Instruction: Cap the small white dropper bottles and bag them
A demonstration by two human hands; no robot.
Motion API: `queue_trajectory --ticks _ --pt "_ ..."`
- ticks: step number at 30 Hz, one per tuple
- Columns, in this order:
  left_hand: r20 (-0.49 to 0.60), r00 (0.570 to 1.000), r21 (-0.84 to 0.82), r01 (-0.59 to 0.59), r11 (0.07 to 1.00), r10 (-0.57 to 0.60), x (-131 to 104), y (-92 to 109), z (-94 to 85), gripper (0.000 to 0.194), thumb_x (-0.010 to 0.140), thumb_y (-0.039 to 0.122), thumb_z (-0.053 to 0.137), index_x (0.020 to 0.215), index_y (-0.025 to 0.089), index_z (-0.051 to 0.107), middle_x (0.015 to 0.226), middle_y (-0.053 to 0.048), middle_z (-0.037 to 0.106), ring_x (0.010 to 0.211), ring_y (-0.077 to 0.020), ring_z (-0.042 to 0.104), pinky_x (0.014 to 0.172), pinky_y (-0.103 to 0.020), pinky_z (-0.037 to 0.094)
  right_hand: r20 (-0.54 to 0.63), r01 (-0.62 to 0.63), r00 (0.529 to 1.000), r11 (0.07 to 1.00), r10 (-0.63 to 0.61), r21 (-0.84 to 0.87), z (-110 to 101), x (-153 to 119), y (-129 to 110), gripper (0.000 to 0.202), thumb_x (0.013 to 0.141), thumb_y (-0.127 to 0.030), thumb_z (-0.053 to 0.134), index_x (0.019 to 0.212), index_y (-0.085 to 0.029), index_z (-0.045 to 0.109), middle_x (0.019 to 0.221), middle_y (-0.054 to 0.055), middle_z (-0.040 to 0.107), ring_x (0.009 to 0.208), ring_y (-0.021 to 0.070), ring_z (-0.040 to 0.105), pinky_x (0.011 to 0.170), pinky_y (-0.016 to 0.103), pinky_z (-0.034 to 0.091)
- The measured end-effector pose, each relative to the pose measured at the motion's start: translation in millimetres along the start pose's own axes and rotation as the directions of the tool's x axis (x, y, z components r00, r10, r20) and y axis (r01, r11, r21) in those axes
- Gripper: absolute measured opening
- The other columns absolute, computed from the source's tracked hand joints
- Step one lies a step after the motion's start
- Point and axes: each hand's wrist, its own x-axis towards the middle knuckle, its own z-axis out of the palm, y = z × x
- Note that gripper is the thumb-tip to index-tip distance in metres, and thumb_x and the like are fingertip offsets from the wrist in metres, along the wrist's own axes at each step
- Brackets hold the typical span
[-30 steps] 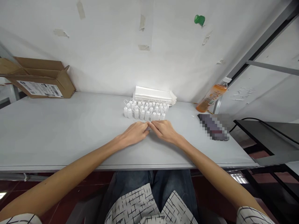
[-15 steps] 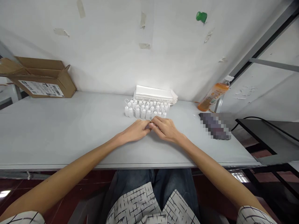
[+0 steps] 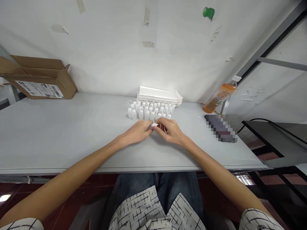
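Between my two hands, just above the table, lies a small white squeeze bottle (image 3: 154, 125) turned on its side, its white cap end showing. My left hand (image 3: 138, 131) is closed round the bottle's body, which the fingers mostly cover. From the other side, my right hand (image 3: 169, 130) grips the cap end with thumb and forefinger; a thin white loop hangs by its curled fingers. Right behind the hands, several like bottles (image 3: 141, 114) with looped caps stand upright in close rows.
A stack of white trays (image 3: 157, 93) rests against the wall behind the bottles. An opened cardboard box (image 3: 68, 83) stands at the far left. To the right are an orange drink bottle (image 3: 219, 97), leaning, and a pixelated dark object (image 3: 222, 129). The grey table's front edge (image 3: 144, 170) runs before me.
My fingers have parted slightly, so the bottle's white cap end and the thin loop now show. The right hand has opened its curl a little. The view has tilted slightly.
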Motion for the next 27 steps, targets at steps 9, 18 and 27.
queue_trajectory --ticks 9,18,27 --pt "0.032 0.999 -0.02 -0.02 1.0 0.021 -1 -5 5.0 0.016 0.089 0.023 0.042 0.076 0.018 0.05 0.071 -0.001 0.059 0.064 -0.0167 0.055 0.056 -0.027 0.034 0.069 0.021 0.997 1.0 -0.022 0.019 2 0 3 0.027 0.096 -0.035 0.043 0.08 -0.017 0.053 0.069 0.0 0.055 0.056 0.0103 0.041 0.056 0.024 0.03" --pt "0.039 0.998 -0.085 -0.052 0.995 0.055 0 -7 5.2 0.02 0.091 0.025 0.042 0.088 0.015 0.059 0.08 -0.004 0.065 0.069 -0.0179 0.058 0.061 -0.028 0.038 0.041 0.071 0.997 0.997 -0.071 0.002 4 0 -1 0.021 0.096 -0.03 0.043 0.083 -0.016 0.053 0.069 0.0 0.055 0.056 0.0101 0.041 0.056 0.024 0.029" --pt "0.106 0.989 -0.58 0.142 0.802 -0.098 -1 10 7.2 0.024 0.087 0.04 0.056 0.084 0.016 0.058 0.053 0.006 0.044 0.045 -0.0093 0.042 0.044 -0.021 0.031 0.095 -0.081 0.993 0.983 0.066 0.166 -8 4 1 0.033 0.099 -0.039 0.038 0.082 -0.017 0.056 0.062 -0.002 0.054 0.055 0.0094 0.046 0.057 0.022 0.034"
